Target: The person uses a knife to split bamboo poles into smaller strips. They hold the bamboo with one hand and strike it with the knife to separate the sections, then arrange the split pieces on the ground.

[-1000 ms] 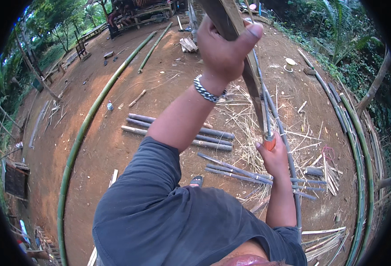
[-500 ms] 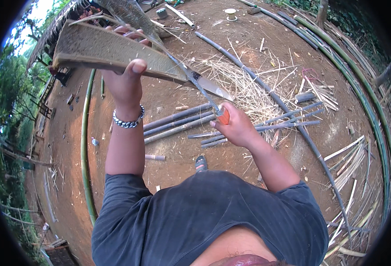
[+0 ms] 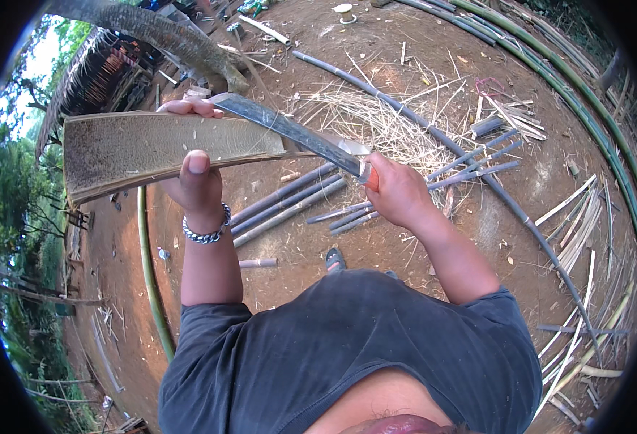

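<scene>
A long, straight, dark-grey bamboo pole (image 3: 524,218) slants through a loose heap of thin, straw-coloured shavings (image 3: 380,119) on bare brown earth (image 3: 293,242). Farther off are a round white spool (image 3: 345,12), a thick grey tree trunk (image 3: 161,35) and a brown thatched-roof hut (image 3: 80,87).

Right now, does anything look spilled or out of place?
Possibly the pale bamboo strips: they lie in a tangled heap on the brown ground, while the bamboo poles to its lower left lie roughly parallel.
</scene>
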`<state>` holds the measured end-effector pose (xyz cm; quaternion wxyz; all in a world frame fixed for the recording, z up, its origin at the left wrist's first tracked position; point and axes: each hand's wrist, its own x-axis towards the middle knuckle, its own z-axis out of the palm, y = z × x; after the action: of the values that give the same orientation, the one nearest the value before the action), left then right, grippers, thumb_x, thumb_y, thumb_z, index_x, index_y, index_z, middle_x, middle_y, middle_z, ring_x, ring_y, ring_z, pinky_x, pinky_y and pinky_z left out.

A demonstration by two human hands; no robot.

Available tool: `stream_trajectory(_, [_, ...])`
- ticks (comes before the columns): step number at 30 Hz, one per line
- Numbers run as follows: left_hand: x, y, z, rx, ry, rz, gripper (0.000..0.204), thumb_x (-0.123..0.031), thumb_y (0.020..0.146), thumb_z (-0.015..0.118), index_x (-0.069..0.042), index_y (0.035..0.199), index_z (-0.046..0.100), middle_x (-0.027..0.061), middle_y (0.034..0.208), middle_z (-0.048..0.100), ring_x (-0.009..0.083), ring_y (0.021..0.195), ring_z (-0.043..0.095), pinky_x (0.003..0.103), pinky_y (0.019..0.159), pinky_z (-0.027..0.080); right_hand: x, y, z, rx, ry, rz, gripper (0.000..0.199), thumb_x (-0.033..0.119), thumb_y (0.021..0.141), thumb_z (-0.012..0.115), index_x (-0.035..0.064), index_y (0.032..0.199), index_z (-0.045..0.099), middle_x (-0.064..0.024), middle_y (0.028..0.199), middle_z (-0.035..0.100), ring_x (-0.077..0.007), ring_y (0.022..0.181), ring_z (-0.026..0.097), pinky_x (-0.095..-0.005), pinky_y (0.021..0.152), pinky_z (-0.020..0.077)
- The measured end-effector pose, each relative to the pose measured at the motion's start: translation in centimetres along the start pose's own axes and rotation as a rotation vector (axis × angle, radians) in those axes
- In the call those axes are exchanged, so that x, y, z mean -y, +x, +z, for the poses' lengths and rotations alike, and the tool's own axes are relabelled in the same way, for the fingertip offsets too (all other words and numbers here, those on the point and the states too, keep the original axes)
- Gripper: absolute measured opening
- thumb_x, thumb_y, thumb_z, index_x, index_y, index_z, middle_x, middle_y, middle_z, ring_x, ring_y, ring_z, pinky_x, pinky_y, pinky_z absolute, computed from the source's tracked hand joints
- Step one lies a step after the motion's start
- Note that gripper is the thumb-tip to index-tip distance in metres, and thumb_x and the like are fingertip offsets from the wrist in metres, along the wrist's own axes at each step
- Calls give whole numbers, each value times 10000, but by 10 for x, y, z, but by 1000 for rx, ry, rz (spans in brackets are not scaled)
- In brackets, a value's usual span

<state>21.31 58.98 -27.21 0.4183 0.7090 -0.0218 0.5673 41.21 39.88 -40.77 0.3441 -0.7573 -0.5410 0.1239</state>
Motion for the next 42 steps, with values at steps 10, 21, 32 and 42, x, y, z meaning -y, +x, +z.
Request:
stream_trajectory(10, [-3, 7, 7, 9, -73, -52, 742, -476, 714, 882, -45, 1185, 504, 334, 1265, 608, 319, 1091, 674, 414, 976, 544, 1, 2, -12, 258, 442, -24, 429, 300, 806, 799, 33, 1050, 569, -125, 815, 617, -260, 762, 586, -383, 740, 476])
stream_trajectory(21, [-8, -11, -10, -57, -92, -72, 706, -432, 703, 883, -63, 1176, 510, 315, 1241, 629, 296, 1055, 683, 391, 947, 551, 21, 6, 49, 135, 311, -58, 428, 261, 870, 742, 22, 1159, 536, -207, 898, 681, -394, 882, 677, -474, 790, 517])
stream_trajectory(32, [4, -12, -21, -98, -34, 8, 537, -352, 801, 734, -44, 1178, 509, 341, 1219, 629, 249, 932, 669, 377, 905, 526, 12, 30, 62, 218, 245, 87, 192, 142, 837, 640, 35, 985, 582, -214, 887, 683, -400, 891, 677, -473, 810, 519])
stream_trajectory(42, [11, -17, -31, -37, -56, 50, 493, -348, 823, 659, -51, 1190, 517, 345, 1261, 609, 256, 948, 647, 373, 927, 501, -91, 34, 108, 354, 42, 386, 146, 155, 879, 603, 27, 948, 609, -212, 929, 686, -376, 909, 678, -458, 810, 529])
